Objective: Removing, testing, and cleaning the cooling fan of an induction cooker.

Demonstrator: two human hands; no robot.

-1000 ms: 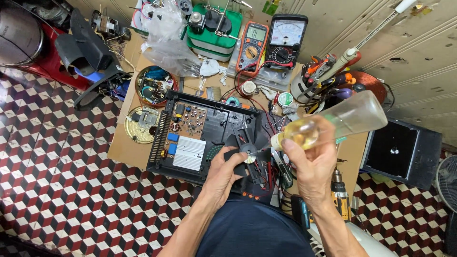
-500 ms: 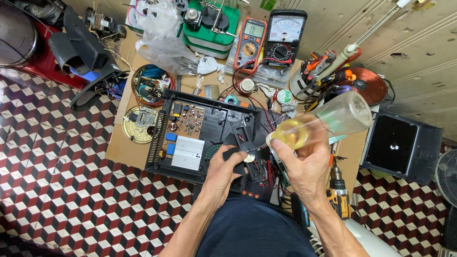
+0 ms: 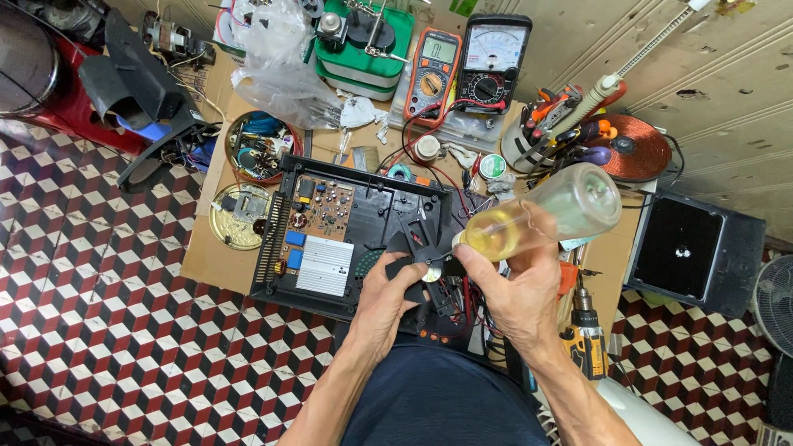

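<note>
Two hands over an opened appliance: oil bottle tipped onto a fan hub.

The left hand (image 3: 388,289) pinches the small black fan (image 3: 425,268) steady; the right hand (image 3: 516,285) wraps one clear plastic bottle (image 3: 541,216), tilted nozzle-down at the hub. The bottle looks light, squeezable and likely slick, best gripped mid-body. At twelve o'clock stand two multimeters (image 3: 462,70).

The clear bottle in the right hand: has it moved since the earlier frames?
Yes. The clear bottle has dropped slightly, its base now farther below the copper coil.
</note>
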